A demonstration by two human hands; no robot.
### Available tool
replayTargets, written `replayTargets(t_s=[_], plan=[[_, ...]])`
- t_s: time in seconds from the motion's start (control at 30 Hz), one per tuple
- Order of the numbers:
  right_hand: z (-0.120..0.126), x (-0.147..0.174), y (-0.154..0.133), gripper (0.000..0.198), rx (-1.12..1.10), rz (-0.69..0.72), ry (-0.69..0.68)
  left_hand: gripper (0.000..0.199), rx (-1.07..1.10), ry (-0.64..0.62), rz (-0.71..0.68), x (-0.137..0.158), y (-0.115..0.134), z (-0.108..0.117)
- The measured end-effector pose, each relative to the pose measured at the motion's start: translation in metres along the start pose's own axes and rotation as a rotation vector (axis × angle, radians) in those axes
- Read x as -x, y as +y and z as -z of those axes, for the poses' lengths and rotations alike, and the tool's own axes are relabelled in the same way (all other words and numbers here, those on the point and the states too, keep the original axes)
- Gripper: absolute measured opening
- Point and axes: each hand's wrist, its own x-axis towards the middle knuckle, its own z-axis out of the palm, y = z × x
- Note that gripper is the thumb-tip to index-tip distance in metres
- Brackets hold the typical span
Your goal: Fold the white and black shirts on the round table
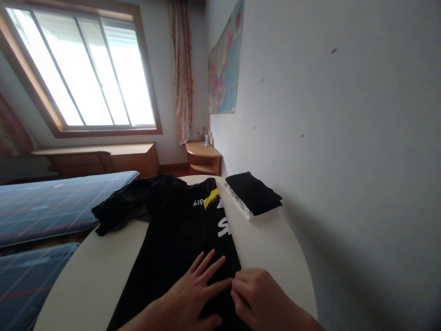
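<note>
A black T-shirt (172,243) with white lettering and a yellow patch lies lengthwise on the round white table (282,257), its right side folded in to a straight edge. My left hand (198,289) rests flat on the lower part of the shirt, fingers spread. At the shirt's right edge, my right hand (255,294) is closed with its fingertips pinching the cloth. The left index fingertip reaches right up to the right hand. Dark bunched fabric (127,202) spreads from the shirt's far left side toward the table's edge.
A folded black garment (253,193) lies on a white garment or packet (237,200) at the table's far right. Blue plaid mattresses (62,207) stand left of the table. A white wall (344,161) runs along the right. A small wooden corner shelf (205,151) stands beyond.
</note>
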Motion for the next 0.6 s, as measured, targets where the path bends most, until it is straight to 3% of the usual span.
replayTargets(t_s=[0.1,0.2,0.4,0.6], plan=[[0.012,-0.014,0.011,0.018,0.025,-0.388,0.033,0.083,-0.055,-0.006,-0.057,0.002,-0.001,-0.014],[0.012,-0.026,0.025,0.022,0.036,-0.568,-0.010,0.078,-0.134,0.026,-0.097,-0.002,0.000,-0.033],[0.006,-0.037,0.038,0.027,0.093,-0.634,-0.083,0.070,-0.329,0.119,-0.088,-0.015,0.015,-0.069],[0.023,-0.031,0.043,0.026,0.136,-0.623,-0.197,0.060,-0.488,0.393,-0.114,-0.034,0.037,-0.123]])
